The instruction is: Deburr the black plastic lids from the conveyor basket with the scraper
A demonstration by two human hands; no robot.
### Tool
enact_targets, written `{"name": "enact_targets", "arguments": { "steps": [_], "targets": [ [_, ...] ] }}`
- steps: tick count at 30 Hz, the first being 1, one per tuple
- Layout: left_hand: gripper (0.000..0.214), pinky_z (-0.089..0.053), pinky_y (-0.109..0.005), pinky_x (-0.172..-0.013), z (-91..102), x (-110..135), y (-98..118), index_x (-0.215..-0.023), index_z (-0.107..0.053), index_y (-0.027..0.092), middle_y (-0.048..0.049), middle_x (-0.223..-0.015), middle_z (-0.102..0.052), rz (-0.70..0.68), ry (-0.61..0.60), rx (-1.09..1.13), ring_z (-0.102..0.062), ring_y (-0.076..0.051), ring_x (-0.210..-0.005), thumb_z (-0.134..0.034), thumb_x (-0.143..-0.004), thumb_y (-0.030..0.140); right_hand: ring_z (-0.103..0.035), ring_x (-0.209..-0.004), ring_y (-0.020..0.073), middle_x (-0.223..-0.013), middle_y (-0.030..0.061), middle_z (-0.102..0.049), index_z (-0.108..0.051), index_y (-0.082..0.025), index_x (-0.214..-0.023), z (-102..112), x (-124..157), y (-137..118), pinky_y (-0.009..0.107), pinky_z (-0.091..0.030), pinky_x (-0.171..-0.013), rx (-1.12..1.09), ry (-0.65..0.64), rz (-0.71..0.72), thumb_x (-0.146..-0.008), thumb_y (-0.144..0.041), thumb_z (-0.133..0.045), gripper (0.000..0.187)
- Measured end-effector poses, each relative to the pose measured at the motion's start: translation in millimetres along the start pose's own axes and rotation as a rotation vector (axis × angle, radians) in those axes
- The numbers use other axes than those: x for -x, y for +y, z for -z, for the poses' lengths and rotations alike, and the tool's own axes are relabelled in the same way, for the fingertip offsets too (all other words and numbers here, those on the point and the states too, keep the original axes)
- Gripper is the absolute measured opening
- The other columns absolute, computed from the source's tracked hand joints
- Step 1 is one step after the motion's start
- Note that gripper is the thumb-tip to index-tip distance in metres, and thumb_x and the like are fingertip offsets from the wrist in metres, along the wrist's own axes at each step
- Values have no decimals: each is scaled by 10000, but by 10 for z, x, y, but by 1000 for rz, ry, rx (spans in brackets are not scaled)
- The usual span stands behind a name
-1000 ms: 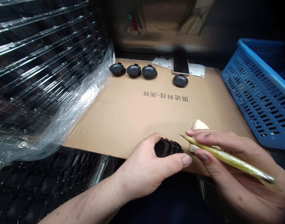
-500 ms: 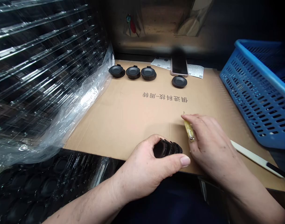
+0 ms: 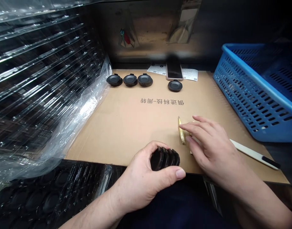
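Note:
My left hand (image 3: 146, 181) is closed around a short stack of black round caps (image 3: 165, 158), held on edge at the near rim of the cardboard sheet (image 3: 136, 127). My right hand (image 3: 208, 146) lies just to the right of it, fingers stretched out over a thin yellow pointed tool (image 3: 181, 133) that rests on the cardboard with its tip pointing away from me. The rear of the tool is hidden under the fingers.
Three low stacks of black caps (image 3: 130, 79) and a single cap (image 3: 174, 86) sit at the far edge by a phone (image 3: 174, 70). A blue basket (image 3: 255, 95) stands right, a white strip (image 3: 253, 153) before it. Clear plastic trays (image 3: 40, 79) tower left; a tray of caps (image 3: 40, 197) lies near-left.
My right hand turned over and brought the yellow tool down flat onto the cardboard, its fingers opening over it. The left hand kept its hold on the cap stack.

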State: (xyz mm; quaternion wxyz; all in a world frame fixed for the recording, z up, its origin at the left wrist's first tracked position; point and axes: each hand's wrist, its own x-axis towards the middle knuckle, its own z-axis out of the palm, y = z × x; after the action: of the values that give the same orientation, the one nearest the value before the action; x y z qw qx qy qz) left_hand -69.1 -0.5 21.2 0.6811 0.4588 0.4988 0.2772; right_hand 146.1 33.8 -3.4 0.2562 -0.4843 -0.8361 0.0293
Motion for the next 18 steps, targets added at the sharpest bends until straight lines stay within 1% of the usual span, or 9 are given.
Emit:
{"name": "enact_targets", "arguments": {
  "steps": [2, 4, 7, 9, 11, 12, 14, 16, 18],
  "targets": [
    [501, -480, -382, -887, -12, 30, -14, -1134, -604, 203, -35, -1015, -676, -14, -9, -39, -618, -218, -950, -818, -782, 487, -613, -1256, 269, -1222, 86, -692, -605, -229, -1283, 162, 125, -47, 455, -538, -1040, -148, 23, -4, -1002, -188, -533, 293],
    [542, -485, -388, -883, -30, 59, -26, -1168, -593, 212, -36, -1017, -675, -11, -13, -74, -622, -228, -953, -830, -762, 482, -695, -1122, 210, -1193, 61, -712, -606, -256, -1308, 316, 315, -73, 329, -589, -956, -292, 15, -17, -981, -165, -572, 341],
    [588, -489, -397, -922, -55, 83, -39, -1207, -578, 229, -43, -1063, -687, -9, -18, -103, -636, -254, -1021, -849, -736, 454, -752, -880, 187, -967, 33, -752, -653, -270, -1265, 399, 717, -44, 249, -627, -751, -451, -52, -13, -946, -135, -598, 351],
    [595, -484, -408, -960, -68, 85, -49, -1213, -575, 234, -52, -1097, -698, -20, -30, -104, -642, -271, -1066, -853, -729, 441, -732, -708, 178, -771, 7, -712, -698, -272, -1193, 305, 1026, 32, 240, -614, -632, -544, -47, -98, -952, -175, -597, 279],
    [602, -482, -420, -975, -80, 84, -61, -1215, -576, 238, -58, -1109, -705, -27, -37, -116, -647, -281, -1077, -856, -723, 442, -678, -549, 143, -642, -32, -660, -736, -271, -1071, 123, 1316, 167, 209, -590, -561, -542, 10, -319, -974, -234, -608, 165],
    [607, -482, -424, -976, -87, 84, -68, -1216, -577, 239, -60, -1111, -706, -28, -38, -128, -648, -284, -1074, -858, -719, 444, -664, -506, 138, -613, -36, -656, -743, -248, -988, 23, 1440, 260, 193, -573, -517, -527, 24, -385, -976, -238, -623, 122],
    [611, -483, -432, -975, -100, 86, -76, -1218, -579, 240, -63, -1113, -706, -29, -41, -152, -649, -288, -1070, -858, -716, 448, -611, -404, 124, -556, -37, -649, -710, -216, -768, -142, 1638, 492, 174, -510, -407, -509, 55, -445, -989, -239, -627, 236],
    [612, -482, -430, -974, -116, 92, -77, -1221, -578, 242, -64, -1118, -705, -35, -47, -165, -650, -288, -1071, -859, -717, 448, -646, -447, 126, -615, -19, -691, -712, -205, -788, -216, 1775, 758, 169, -488, -393, -487, 150, -470, -999, -271, -642, 232],
    [602, -486, -415, -963, -132, 101, -71, -1221, -575, 243, -60, -1119, -708, -39, -61, -164, -655, -281, -1066, -857, -726, 440, -667, -530, 102, -676, -31, -682, -696, -210, -826, -195, 1880, 1003, 156, -495, -459, -437, 299, -492, -980, -304, -692, 181]
  ]
}}
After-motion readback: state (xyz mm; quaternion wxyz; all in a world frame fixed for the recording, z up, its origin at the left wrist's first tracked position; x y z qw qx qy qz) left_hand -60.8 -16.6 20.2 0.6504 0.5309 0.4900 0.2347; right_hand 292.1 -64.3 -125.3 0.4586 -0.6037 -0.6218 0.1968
